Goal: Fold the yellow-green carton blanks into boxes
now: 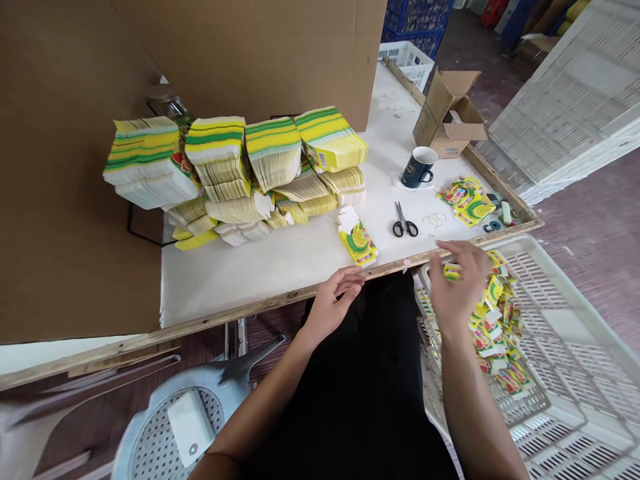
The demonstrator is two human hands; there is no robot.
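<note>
Ctn stacks (273,143) yel w/ grn stripes; sgl ctn (359,241) yel, grn swirl.

The person (370,413) is wearing black clothing (365,347) over the lap; the left hand (334,301) and right hand (459,283) are showing bare.

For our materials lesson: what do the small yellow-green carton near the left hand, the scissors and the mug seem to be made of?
Carton: thin card, perhaps coated, judging by its white flaps and bright print.
Scissors: grey blades, apparently metal; smooth black loop handles, likely plastic.
Mug: probably glazed ceramic, from its smooth dark outside and pale interior, though enamel is possible.
</note>
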